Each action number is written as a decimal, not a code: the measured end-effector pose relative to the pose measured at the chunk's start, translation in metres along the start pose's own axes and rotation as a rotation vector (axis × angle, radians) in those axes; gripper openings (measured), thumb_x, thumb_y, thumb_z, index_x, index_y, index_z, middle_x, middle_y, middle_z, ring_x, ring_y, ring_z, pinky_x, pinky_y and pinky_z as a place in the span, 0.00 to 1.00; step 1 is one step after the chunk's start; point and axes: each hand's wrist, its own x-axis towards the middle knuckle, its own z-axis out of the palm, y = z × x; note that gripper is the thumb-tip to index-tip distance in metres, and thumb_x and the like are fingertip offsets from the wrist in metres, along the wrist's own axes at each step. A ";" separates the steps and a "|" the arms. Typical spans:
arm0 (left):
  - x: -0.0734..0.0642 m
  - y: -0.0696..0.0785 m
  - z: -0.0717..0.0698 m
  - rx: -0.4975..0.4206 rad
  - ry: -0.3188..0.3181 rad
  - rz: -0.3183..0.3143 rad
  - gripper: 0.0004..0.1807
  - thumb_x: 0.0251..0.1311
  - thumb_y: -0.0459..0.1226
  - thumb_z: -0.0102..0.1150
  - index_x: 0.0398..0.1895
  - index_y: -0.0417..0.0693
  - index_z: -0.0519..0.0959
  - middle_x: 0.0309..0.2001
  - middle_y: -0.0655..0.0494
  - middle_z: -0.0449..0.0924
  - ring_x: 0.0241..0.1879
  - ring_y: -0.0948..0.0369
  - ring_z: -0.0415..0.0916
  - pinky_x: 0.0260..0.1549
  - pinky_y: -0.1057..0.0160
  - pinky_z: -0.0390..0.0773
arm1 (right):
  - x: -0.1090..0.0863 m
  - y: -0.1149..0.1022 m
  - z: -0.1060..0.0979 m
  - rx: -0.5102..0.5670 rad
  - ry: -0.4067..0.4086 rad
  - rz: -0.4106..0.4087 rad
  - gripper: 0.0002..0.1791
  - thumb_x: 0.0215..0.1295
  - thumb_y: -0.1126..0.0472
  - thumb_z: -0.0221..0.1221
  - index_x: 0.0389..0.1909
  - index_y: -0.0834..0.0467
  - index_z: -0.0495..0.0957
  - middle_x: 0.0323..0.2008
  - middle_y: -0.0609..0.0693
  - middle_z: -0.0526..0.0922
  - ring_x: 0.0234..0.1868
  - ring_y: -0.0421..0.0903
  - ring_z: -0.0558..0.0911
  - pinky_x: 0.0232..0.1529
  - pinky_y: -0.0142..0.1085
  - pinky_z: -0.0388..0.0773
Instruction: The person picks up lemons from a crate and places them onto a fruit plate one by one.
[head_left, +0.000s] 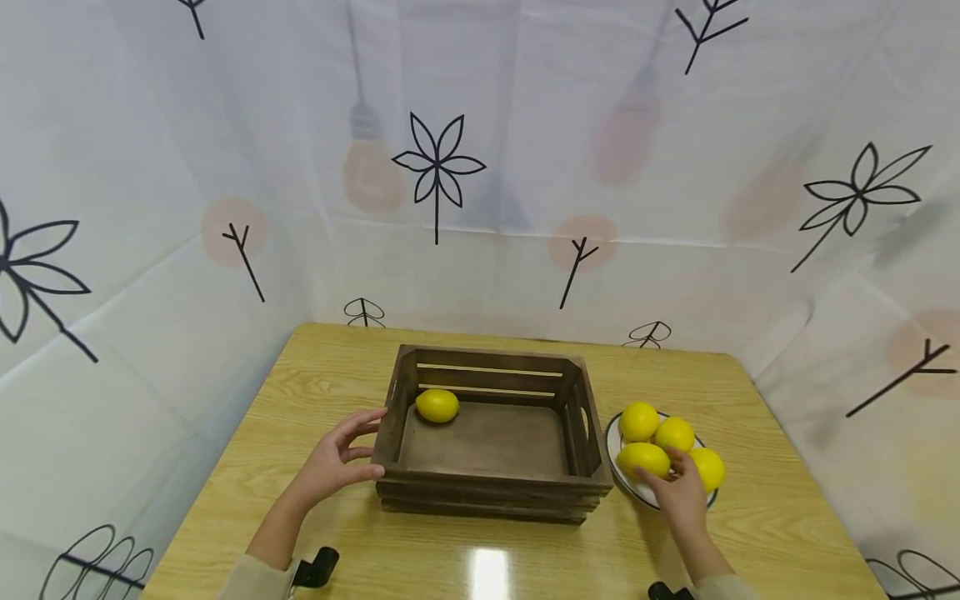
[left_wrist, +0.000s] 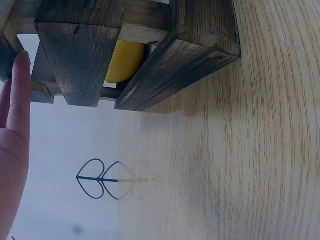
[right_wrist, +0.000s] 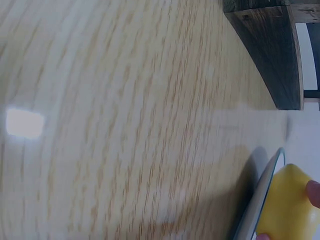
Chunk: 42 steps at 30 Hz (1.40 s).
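A dark wooden crate [head_left: 495, 492] with slatted sides stands mid-table, and one yellow lemon [head_left: 437, 406] lies inside at its back left. My left hand [head_left: 337, 458] rests against the crate's left side, fingers spread and thumb near the front corner. In the left wrist view, a finger [left_wrist: 21, 95] lies along the slats, and the lemon [left_wrist: 125, 61] shows through a gap. To the right, my right hand [head_left: 684, 492] pinches a lemon [head_left: 642, 460] at the front left of a plate [head_left: 628, 486]. The right wrist view shows fingertips on that lemon [right_wrist: 287, 205] over the plate's rim.
Several other lemons share the plate: one at the back left [head_left: 639, 421], one in the middle [head_left: 675, 434] and one at the right [head_left: 707, 470]. The plate stands close beside the crate's right side. A patterned white curtain [head_left: 480, 283] encloses the wooden table [head_left: 315, 383].
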 end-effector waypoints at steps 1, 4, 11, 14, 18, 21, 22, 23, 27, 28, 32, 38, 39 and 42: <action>0.000 0.000 0.000 0.005 0.002 0.001 0.37 0.52 0.27 0.65 0.67 0.41 0.62 0.65 0.40 0.58 0.57 0.67 0.65 0.49 0.64 0.75 | -0.001 0.000 -0.001 -0.010 0.012 -0.010 0.40 0.58 0.60 0.63 0.65 0.71 0.54 0.55 0.72 0.62 0.51 0.64 0.67 0.48 0.52 0.69; 0.000 0.000 0.000 0.008 0.003 0.001 0.37 0.52 0.27 0.65 0.67 0.41 0.62 0.64 0.40 0.58 0.57 0.67 0.65 0.49 0.64 0.75 | -0.002 -0.001 -0.007 -0.021 0.044 -0.023 0.39 0.56 0.61 0.65 0.63 0.71 0.57 0.55 0.72 0.64 0.51 0.64 0.69 0.47 0.45 0.72; -0.001 0.001 -0.001 0.010 0.005 0.007 0.36 0.52 0.27 0.64 0.66 0.40 0.62 0.64 0.40 0.58 0.57 0.66 0.64 0.49 0.64 0.75 | -0.003 -0.009 -0.021 -0.017 0.054 -0.039 0.38 0.57 0.59 0.65 0.63 0.68 0.59 0.57 0.70 0.63 0.53 0.63 0.69 0.35 0.21 0.68; -0.001 0.001 -0.001 0.018 0.007 0.008 0.36 0.52 0.27 0.64 0.66 0.40 0.62 0.64 0.40 0.58 0.57 0.66 0.64 0.49 0.64 0.75 | -0.004 -0.017 -0.025 -0.011 0.048 -0.036 0.37 0.57 0.57 0.65 0.64 0.66 0.60 0.57 0.67 0.64 0.54 0.61 0.69 0.35 0.19 0.67; -0.002 0.001 -0.001 0.013 0.008 0.002 0.37 0.52 0.27 0.64 0.66 0.40 0.62 0.64 0.40 0.58 0.57 0.67 0.64 0.48 0.64 0.75 | -0.005 -0.028 -0.028 0.024 0.042 -0.043 0.38 0.57 0.54 0.65 0.64 0.64 0.60 0.58 0.64 0.65 0.54 0.58 0.69 0.32 0.15 0.64; -0.002 0.001 -0.001 0.012 0.007 0.001 0.36 0.52 0.27 0.64 0.66 0.41 0.62 0.65 0.40 0.58 0.57 0.67 0.64 0.48 0.64 0.75 | -0.004 -0.035 -0.028 0.041 0.039 -0.078 0.37 0.57 0.53 0.65 0.63 0.64 0.61 0.58 0.63 0.66 0.53 0.57 0.69 0.33 0.18 0.67; -0.002 0.002 -0.001 0.013 0.008 0.001 0.36 0.52 0.27 0.64 0.66 0.41 0.62 0.64 0.40 0.58 0.57 0.67 0.64 0.48 0.64 0.75 | -0.002 -0.035 -0.028 0.061 0.042 -0.098 0.37 0.56 0.54 0.66 0.63 0.63 0.63 0.57 0.62 0.67 0.51 0.55 0.70 0.33 0.20 0.68; -0.002 0.002 -0.001 0.016 0.009 0.003 0.36 0.52 0.27 0.64 0.66 0.41 0.62 0.64 0.40 0.58 0.57 0.67 0.64 0.48 0.64 0.75 | -0.001 -0.038 -0.028 0.065 0.040 -0.112 0.36 0.56 0.54 0.66 0.62 0.63 0.63 0.56 0.62 0.67 0.51 0.55 0.70 0.33 0.20 0.69; -0.002 0.002 -0.001 0.023 0.010 0.006 0.37 0.52 0.27 0.65 0.66 0.41 0.63 0.64 0.40 0.58 0.57 0.67 0.65 0.48 0.65 0.75 | 0.001 -0.052 -0.027 0.106 0.019 -0.151 0.37 0.56 0.53 0.66 0.63 0.63 0.63 0.56 0.61 0.67 0.51 0.55 0.70 0.33 0.20 0.71; -0.002 0.002 -0.001 0.023 0.011 0.007 0.37 0.52 0.27 0.65 0.66 0.41 0.63 0.64 0.40 0.58 0.57 0.67 0.65 0.48 0.65 0.75 | 0.001 -0.056 -0.027 0.116 0.015 -0.158 0.36 0.56 0.53 0.66 0.63 0.63 0.63 0.56 0.61 0.67 0.52 0.55 0.70 0.33 0.20 0.72; -0.001 0.002 -0.001 0.020 0.007 0.006 0.37 0.52 0.27 0.65 0.66 0.41 0.63 0.64 0.40 0.58 0.57 0.67 0.65 0.48 0.64 0.75 | -0.001 -0.077 -0.026 0.126 -0.002 -0.151 0.37 0.57 0.53 0.65 0.64 0.61 0.62 0.58 0.58 0.66 0.53 0.53 0.69 0.35 0.20 0.73; -0.001 0.002 0.000 0.020 0.009 0.007 0.37 0.52 0.27 0.65 0.66 0.40 0.63 0.64 0.40 0.59 0.57 0.67 0.65 0.48 0.64 0.75 | 0.003 -0.095 -0.023 0.140 -0.022 -0.172 0.36 0.57 0.54 0.65 0.64 0.61 0.62 0.56 0.56 0.66 0.51 0.50 0.70 0.36 0.20 0.73; -0.001 0.002 0.000 0.019 0.009 0.008 0.37 0.52 0.27 0.65 0.66 0.40 0.63 0.64 0.40 0.59 0.57 0.67 0.65 0.48 0.64 0.75 | 0.004 -0.097 -0.022 0.139 -0.022 -0.178 0.36 0.57 0.54 0.65 0.64 0.62 0.62 0.56 0.56 0.66 0.51 0.50 0.70 0.36 0.20 0.73; -0.001 0.001 0.000 0.013 0.007 0.004 0.37 0.52 0.27 0.65 0.66 0.41 0.63 0.64 0.41 0.59 0.57 0.66 0.65 0.48 0.64 0.75 | 0.007 -0.104 -0.020 0.147 -0.019 -0.192 0.36 0.57 0.53 0.65 0.63 0.61 0.63 0.56 0.55 0.68 0.51 0.49 0.70 0.37 0.19 0.73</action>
